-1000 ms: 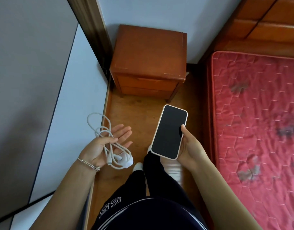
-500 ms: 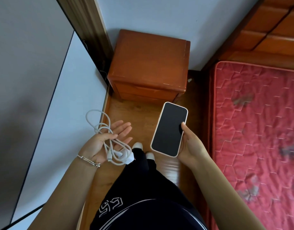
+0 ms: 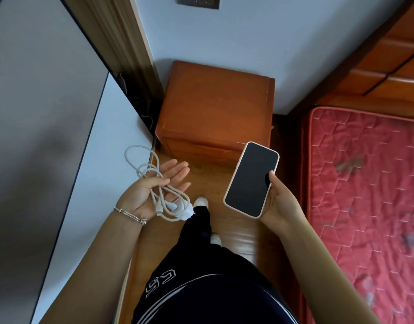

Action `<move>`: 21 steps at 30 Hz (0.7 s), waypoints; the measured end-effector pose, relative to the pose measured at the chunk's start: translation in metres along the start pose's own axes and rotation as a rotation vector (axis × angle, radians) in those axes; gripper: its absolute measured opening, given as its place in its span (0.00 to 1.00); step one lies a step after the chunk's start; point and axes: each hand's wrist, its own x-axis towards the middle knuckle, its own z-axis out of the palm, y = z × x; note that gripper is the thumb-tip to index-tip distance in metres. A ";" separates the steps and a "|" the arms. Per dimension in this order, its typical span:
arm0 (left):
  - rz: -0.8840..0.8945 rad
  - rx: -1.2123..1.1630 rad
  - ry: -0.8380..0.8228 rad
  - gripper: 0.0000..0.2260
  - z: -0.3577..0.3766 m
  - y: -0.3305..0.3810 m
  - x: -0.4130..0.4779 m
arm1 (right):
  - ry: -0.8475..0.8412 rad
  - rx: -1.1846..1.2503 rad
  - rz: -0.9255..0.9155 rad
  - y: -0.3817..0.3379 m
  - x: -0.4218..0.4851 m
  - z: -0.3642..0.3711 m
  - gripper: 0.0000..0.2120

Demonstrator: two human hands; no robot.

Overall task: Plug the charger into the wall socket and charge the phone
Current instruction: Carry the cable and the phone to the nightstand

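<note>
Fingers (image 3: 175,168) of the left hand (image 3: 142,197) lie straight, thumb pinning the limp, light white coiled charger cable (image 3: 144,170) and its small white plug block (image 3: 183,212) to the palm, likely best gripped by that rigid block, while the right hand (image 3: 279,204) clasps the slick, breakable cream-cased black-screened phone (image 3: 251,180) below the dark wall socket (image 3: 199,1).

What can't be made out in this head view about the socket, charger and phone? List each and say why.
Wall socket: head view, cut off by the top edge.
Phone: head view, charging port and back face away; right hand covers one edge.
Charger plug: head view, half buried under the coiled charger cable in the left hand; prongs too small.
</note>
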 end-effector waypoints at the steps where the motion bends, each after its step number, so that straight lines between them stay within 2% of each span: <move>1: -0.001 -0.002 -0.003 0.20 0.001 0.008 0.004 | 0.001 -0.002 -0.002 -0.004 0.004 0.006 0.18; 8: -0.019 0.001 -0.016 0.20 0.005 0.048 0.032 | 0.008 -0.009 -0.005 -0.021 0.031 0.037 0.19; 21: -0.060 0.003 0.016 0.20 0.035 0.079 0.082 | 0.020 -0.015 -0.001 -0.078 0.069 0.051 0.18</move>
